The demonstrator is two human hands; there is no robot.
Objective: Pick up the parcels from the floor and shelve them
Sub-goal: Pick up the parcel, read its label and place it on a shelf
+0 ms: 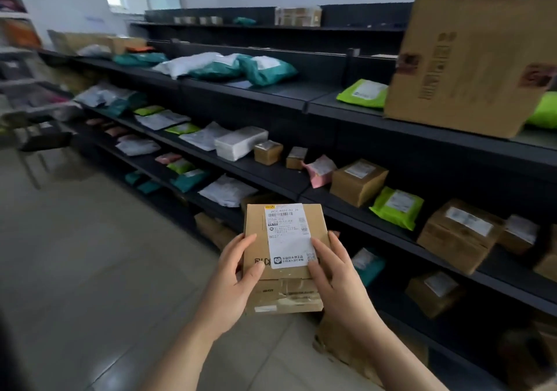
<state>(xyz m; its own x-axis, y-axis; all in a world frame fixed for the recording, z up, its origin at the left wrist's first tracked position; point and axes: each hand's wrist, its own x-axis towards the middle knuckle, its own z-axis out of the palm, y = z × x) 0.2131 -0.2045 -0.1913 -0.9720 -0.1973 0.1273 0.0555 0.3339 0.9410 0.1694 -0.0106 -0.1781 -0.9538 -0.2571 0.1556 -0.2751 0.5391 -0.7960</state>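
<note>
Sitting between both hands, the cardboard parcel (256, 223) is off the tiled floor (90, 255), white label (287, 234) facing up. Left hand (235, 273) grips its left edge. Right hand (334, 270) grips the right edge, thumb on the label. Dark shelving (331, 89) loaded with parcels stands just beyond.

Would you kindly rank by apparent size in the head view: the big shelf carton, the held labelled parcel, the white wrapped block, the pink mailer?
1. big shelf carton
2. held labelled parcel, though nearness to the camera enlarges it
3. white wrapped block
4. pink mailer
</note>
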